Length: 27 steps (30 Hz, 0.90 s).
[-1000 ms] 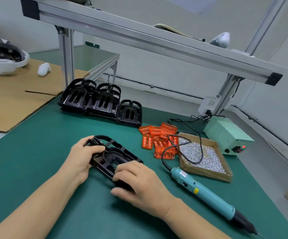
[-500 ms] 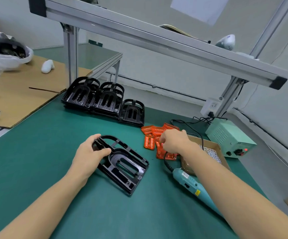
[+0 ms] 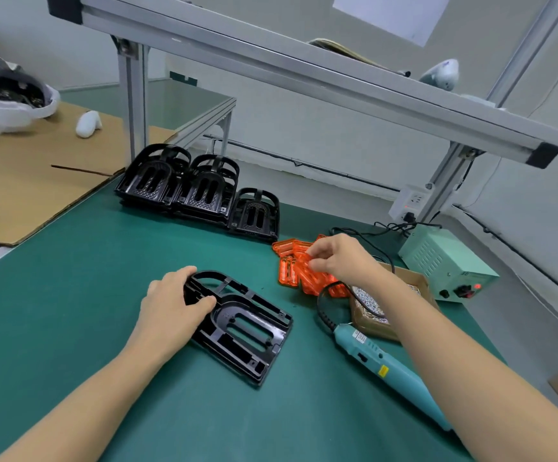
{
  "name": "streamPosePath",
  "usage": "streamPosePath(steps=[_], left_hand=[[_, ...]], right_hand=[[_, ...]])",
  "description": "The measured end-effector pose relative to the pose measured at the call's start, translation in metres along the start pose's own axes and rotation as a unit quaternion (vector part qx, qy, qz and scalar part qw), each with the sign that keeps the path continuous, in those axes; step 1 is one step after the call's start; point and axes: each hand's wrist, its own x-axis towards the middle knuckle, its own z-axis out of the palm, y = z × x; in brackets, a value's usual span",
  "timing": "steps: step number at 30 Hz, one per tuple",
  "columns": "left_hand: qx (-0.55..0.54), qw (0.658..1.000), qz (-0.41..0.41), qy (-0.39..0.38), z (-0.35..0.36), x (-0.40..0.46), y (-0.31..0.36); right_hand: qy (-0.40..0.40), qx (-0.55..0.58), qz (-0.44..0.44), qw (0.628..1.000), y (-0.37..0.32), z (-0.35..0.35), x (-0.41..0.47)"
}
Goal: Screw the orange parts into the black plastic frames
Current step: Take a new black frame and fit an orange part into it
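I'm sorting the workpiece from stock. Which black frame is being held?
The black frame lying flat alone near the front, gripped by the left hand; the other frames sit stacked at the back, untouched.

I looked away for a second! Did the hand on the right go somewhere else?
Yes. The right hand left the black frame and went away from the person to the orange parts beside the screw box.

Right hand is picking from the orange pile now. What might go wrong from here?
The right hand pinches at a tangled heap of orange parts, so it may lift two. The screwdriver's coiled cord lies against the heap and could snag. The left hand holds only one end of the black frame, which might pivot.
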Motion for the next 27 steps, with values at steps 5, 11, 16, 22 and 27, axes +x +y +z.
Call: streamPosePath(steps=[5,11,16,22,27], left_hand=[[0.078,0.988,0.110,0.069,-0.001,-0.007,0.019],[-0.115,0.986,0.118,-0.035,0.003,-0.012,0.049],[-0.335,0.929,0.072,-0.141,0.004,-0.013,0.063],[-0.395,0.908,0.037,-0.133,0.001,-0.011,0.058],[-0.389,0.913,0.035,-0.121,-0.001,-0.009,0.054]], right_hand=[[0.014,0.087,-0.032,0.996,-0.015,0.000,-0.013],[-0.005,0.115,-0.058,0.992,-0.042,0.000,-0.027],[-0.026,0.159,-0.078,0.984,-0.056,0.001,-0.033],[-0.060,0.272,-0.088,0.956,-0.056,0.002,-0.032],[-0.110,0.328,-0.071,0.936,-0.051,0.007,-0.029]])
